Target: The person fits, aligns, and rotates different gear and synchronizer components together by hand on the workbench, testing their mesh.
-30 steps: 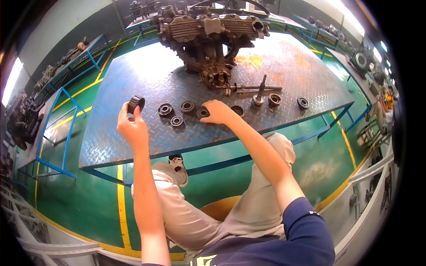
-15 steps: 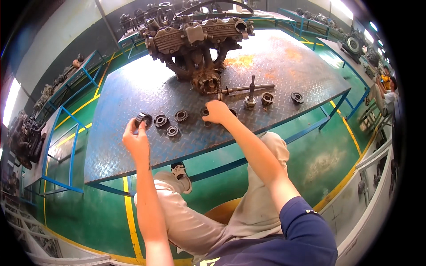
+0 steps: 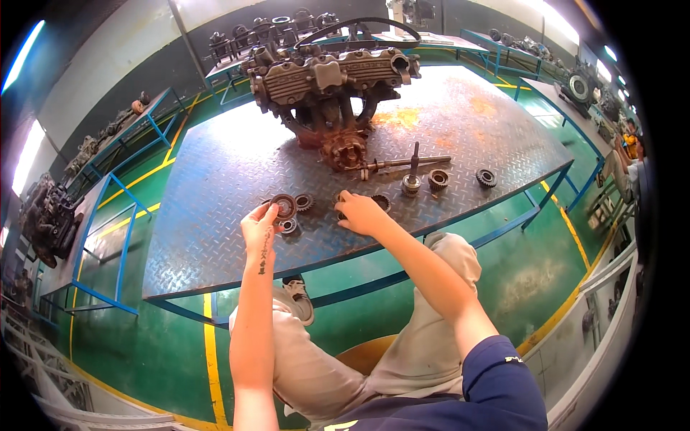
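Observation:
My left hand [image 3: 260, 228] is closed on a ring-shaped gear [image 3: 285, 207], raised over the table with its open centre showing. Right behind it lie a toothed gear [image 3: 305, 202] and a smaller ring gear [image 3: 288, 226]. My right hand [image 3: 361, 214] is curled low at the tabletop, its fingers closed on a dark gear [image 3: 338, 202] that they mostly cover. Another dark gear [image 3: 382, 202] is partly hidden behind that hand. Farther right stand a gear with an upright shaft [image 3: 412, 184], a thick gear [image 3: 438, 179] and a flat gear [image 3: 486, 178].
A rusty engine [image 3: 330, 86] stands at the back of the blue-framed metal table [image 3: 215, 251]. A long shaft [image 3: 413, 163] lies in front of it. Side benches carry more machine parts, with another engine [image 3: 49, 219] at the left. People are at the far right.
My left hand has moved right with its gear, turning the ring's face into view over the other gears. My right hand stays low at its gear. The view has tilted up slightly.

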Tool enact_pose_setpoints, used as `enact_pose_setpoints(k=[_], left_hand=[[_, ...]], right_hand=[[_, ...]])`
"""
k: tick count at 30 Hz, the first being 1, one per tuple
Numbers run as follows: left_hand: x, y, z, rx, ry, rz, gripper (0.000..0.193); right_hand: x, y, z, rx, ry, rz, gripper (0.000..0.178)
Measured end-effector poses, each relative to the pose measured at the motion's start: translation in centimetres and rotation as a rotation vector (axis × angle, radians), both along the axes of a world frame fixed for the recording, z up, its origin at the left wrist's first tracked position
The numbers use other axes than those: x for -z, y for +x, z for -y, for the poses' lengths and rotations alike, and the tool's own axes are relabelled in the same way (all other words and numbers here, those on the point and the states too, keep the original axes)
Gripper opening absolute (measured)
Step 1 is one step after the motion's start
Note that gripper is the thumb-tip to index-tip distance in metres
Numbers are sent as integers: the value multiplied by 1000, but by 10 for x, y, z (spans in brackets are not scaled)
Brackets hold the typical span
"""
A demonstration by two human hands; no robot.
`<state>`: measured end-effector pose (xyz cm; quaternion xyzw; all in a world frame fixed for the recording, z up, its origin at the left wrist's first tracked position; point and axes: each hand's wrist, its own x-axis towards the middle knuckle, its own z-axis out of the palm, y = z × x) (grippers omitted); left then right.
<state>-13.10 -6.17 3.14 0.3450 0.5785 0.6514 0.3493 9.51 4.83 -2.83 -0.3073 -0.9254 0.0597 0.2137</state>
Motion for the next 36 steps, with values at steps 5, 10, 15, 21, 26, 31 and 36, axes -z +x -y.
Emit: enact_pose_setpoints(k=[5,10,15,21,26,31,36], left_hand=[[-3,22,-11,42,-22,14,26],[0,41,-19,70,-27,13,26],[10,58,-32,137,15,25,27],[10,90,-41,138,32,33,26],[7,113,-48,227,-3,96,22],[12,124,-56,279,-6,254,22],[14,136,-59,331,-20,302,23]], right_hand=[[4,12,-7,4,-148,45,31],[-34,9,10,-56,-273,-316,31],[-48,17,23,-55,-137,-610,34],[-51,38,13,-49,-107,-703,34],[-51,48,21,-110,96,-588,36],[-53,58,21,-85,211,-593,35],[-53,71,21,-57,242,-595,35]])
